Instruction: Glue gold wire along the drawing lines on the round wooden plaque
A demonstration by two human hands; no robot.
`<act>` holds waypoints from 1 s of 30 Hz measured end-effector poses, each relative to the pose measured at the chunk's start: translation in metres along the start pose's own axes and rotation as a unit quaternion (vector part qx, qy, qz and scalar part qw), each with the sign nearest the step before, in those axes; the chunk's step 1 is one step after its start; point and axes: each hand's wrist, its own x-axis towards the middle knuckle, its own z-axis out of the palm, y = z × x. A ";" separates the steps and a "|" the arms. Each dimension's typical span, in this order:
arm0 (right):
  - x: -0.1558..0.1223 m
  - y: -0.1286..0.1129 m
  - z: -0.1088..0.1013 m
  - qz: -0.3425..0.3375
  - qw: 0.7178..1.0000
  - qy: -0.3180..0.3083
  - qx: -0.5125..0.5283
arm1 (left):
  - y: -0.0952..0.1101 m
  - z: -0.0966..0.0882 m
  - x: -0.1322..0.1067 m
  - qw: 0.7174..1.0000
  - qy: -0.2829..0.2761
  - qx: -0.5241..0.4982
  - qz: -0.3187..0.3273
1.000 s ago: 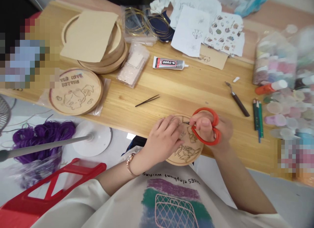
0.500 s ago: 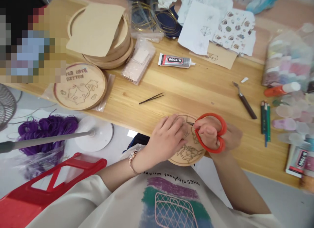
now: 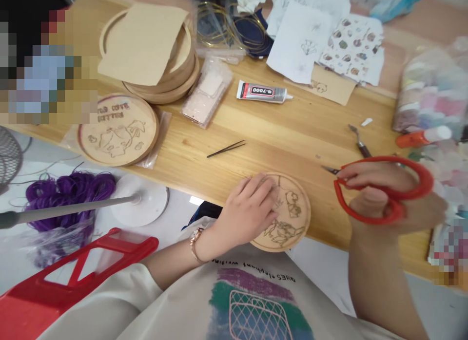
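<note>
Your left hand point(image 3: 248, 211) lies open and flat, fingers lightly curved, resting on the left part of a round pale wooden disc point(image 3: 294, 218) without gripping it. The disc, burned with brown line drawings of cartoon figures, sits at the near edge of the light pine desk point(image 3: 292, 130). A rose-gold wristwatch point(image 3: 196, 240) circles that wrist.

Your right hand point(image 3: 387, 198) is closed around small steel scissors with red plastic loop handles point(image 3: 420, 184), fingers and thumb through the loops. It is held over the desk, well right of the disc and not touching it, with the nearly closed blades pointing left.

Just above the disc lie thin black tweezers point(image 3: 225, 149), and beyond them a white B-7000 glue tube point(image 3: 263, 91). A dark-handled palette knife point(image 3: 360, 146) lies partly behind the scissors. To your left, a second burned wooden disc point(image 3: 119, 130) rests on a clear plastic bag, below a stack of plain wooden discs point(image 3: 161, 82) topped by a sheet of kraft paper point(image 3: 142, 43).
</note>
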 end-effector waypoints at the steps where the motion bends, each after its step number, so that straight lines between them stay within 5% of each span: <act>1: 0.004 0.003 -0.003 -0.008 0.999 0.017 -0.047 | 0.000 0.000 0.000 1.000 0.001 -0.001 0.001; 6: 0.015 0.040 -0.016 -0.116 0.934 -0.152 -0.302 | 0.000 0.000 0.000 1.000 -0.006 0.006 0.001; 12: 0.011 0.071 -0.022 -0.181 0.907 -0.208 -0.317 | 0.000 -0.003 0.000 1.000 -0.011 0.011 0.005; 17: 0.000 0.043 -0.014 -0.131 0.916 -0.181 -0.332 | 0.000 -0.001 -0.002 1.000 0.002 -0.010 -0.014; 22: -0.013 0.005 0.007 -0.083 0.904 -0.265 -0.325 | 0.001 0.003 -0.004 0.999 0.037 -0.011 -0.018; 25: -0.018 0.004 0.012 -0.048 0.902 -0.276 -0.329 | 0.002 0.004 -0.004 0.999 0.043 -0.007 -0.029; 30: -0.021 0.018 0.006 -0.006 0.924 -0.184 -0.336 | 0.007 0.009 -0.004 0.995 0.069 -0.022 -0.064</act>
